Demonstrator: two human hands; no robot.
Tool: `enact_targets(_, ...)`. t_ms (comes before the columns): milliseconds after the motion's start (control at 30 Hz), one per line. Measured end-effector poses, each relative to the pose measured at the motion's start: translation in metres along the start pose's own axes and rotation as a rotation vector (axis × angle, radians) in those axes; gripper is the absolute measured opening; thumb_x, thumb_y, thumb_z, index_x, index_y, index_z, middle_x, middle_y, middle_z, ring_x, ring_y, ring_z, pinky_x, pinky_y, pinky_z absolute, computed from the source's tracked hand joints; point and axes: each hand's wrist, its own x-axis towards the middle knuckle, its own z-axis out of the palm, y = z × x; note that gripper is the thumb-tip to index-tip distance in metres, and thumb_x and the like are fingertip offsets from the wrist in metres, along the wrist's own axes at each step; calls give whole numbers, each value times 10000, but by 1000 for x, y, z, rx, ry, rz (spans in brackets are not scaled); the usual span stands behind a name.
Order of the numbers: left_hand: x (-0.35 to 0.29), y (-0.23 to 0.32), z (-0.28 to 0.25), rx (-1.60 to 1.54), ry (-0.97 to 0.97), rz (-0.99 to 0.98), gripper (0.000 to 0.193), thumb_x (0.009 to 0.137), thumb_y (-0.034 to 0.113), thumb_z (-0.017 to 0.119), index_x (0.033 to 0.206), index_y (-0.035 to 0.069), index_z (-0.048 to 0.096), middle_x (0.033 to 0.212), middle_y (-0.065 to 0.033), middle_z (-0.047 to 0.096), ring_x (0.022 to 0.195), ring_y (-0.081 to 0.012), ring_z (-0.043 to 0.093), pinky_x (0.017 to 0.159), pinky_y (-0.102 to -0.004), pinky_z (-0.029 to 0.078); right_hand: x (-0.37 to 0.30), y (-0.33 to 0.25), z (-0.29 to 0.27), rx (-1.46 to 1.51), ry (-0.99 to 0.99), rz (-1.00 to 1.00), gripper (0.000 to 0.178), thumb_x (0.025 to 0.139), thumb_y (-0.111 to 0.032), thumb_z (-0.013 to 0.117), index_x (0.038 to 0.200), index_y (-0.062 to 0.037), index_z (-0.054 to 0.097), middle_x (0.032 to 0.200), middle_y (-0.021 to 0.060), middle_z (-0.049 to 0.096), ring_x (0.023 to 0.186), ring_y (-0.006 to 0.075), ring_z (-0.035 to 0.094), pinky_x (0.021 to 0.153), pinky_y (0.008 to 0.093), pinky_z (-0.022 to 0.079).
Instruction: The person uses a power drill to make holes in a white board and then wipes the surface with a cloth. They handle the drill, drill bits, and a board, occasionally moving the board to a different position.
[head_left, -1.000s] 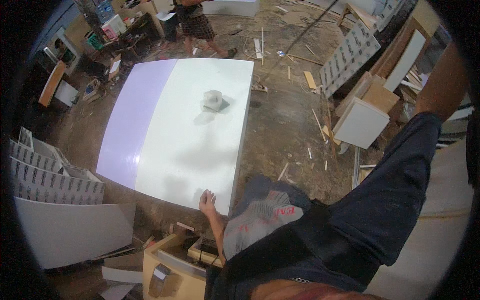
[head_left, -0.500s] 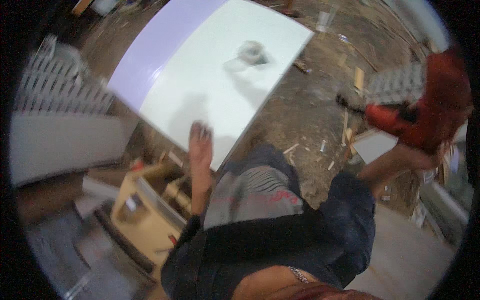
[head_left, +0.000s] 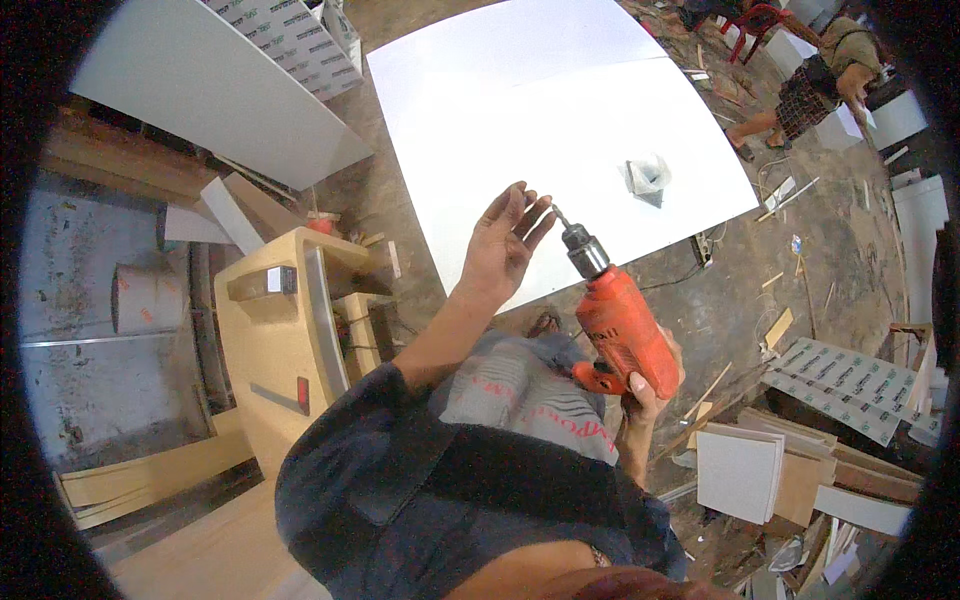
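Note:
A red-orange power drill (head_left: 625,325) with a dark and silver chuck and a thin bit is gripped around its handle by my right hand (head_left: 645,395). It tilts up and to the left. My left hand (head_left: 505,245) is raised just left of the bit's tip, fingers bent and apart, with nothing visible in them. I cannot tell whether a fingertip touches the bit. Behind both hands lies a large white panel (head_left: 460,130). On its right part sits a small clear plastic bag (head_left: 648,178) with dark contents.
A yellowish wooden cabinet (head_left: 250,350) stands at my left, with a tall white panel (head_left: 215,80) beyond. Board offcuts (head_left: 740,470) are piled at right, near a printed sheet (head_left: 835,390). Another person (head_left: 805,95) is at far right. Wood scraps litter the floor.
The drill has swung from far right in to the front of my body. My left hand has lifted from the panel's near edge toward the bit. The view has turned.

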Motion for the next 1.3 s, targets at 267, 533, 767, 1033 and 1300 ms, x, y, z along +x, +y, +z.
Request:
enact_targets(267, 2, 3, 1, 6, -37, -22, 259, 870, 211, 638, 1093, 97, 572, 953, -29, 619, 924, -172, 624, 843, -323, 544, 17, -5, 16, -77, -44, 19, 718, 612, -399, 732, 1118, 86, 579, 1032, 149, 578, 946, 247, 573, 862, 369, 437)
enact_targets(533, 7, 3, -6, 9, 67, -15, 308, 866, 231, 649, 1111, 77, 544, 955, -34, 586, 910, -183, 615, 842, -341, 545, 25, -1, 12, -150, -116, -8, 683, 620, -357, 731, 1114, 88, 577, 1007, 151, 575, 935, 254, 567, 859, 364, 431)
enact_targets(767, 12, 40, -34, 354, 12, 116, 389, 884, 183, 638, 1220, 12, 545, 959, -72, 613, 893, -193, 629, 796, -343, 537, 33, 5, 40, -319, -222, -20, 663, 629, -312, 750, 1124, 89, 568, 1010, 162, 568, 934, 263, 557, 861, 366, 427)
enact_targets(1033, 5, 3, -198, -186, 469, -104, 342, 945, 251, 546, 1157, -16, 534, 1052, -92, 615, 1024, -211, 603, 895, -332, 486, 32, 63, 108, -659, -569, 241, 542, 697, -188, 755, 1151, 43, 571, 967, 139, 567, 903, 253, 557, 851, 343, 428)
enact_targets(1300, 20, -45, -370, -191, 777, -416, 418, 955, 346, 500, 1232, 32, 503, 1294, -51, 487, 1203, -192, 424, 994, -416, 368, 15, 177, 194, -934, -651, 482, 519, 673, -172, 753, 1127, 12, 582, 938, 145, 570, 883, 283, 565, 834, 364, 443)
